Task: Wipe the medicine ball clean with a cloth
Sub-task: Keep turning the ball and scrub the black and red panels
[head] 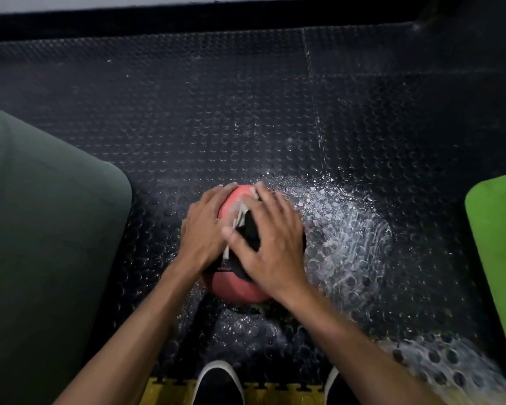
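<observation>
Right hand (270, 238) presses cloth (249, 226) on medicine ball (237, 287); orientation unclear.

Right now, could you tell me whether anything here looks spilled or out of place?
Yes: white flecks and smears are scattered over the black floor right of the ball, like spilled powder or spray. Nothing else stands out.

One view only, worn on the head. Looking forward and steeply down, wide-angle, edges bowed. Close over the floor (246, 112), both forearms reaching in from the bottom edge, left hand (205, 229) and right hand (270, 244) near centre on the ball (237, 287). Shoes (218, 384) just inside the lower edge.
</observation>
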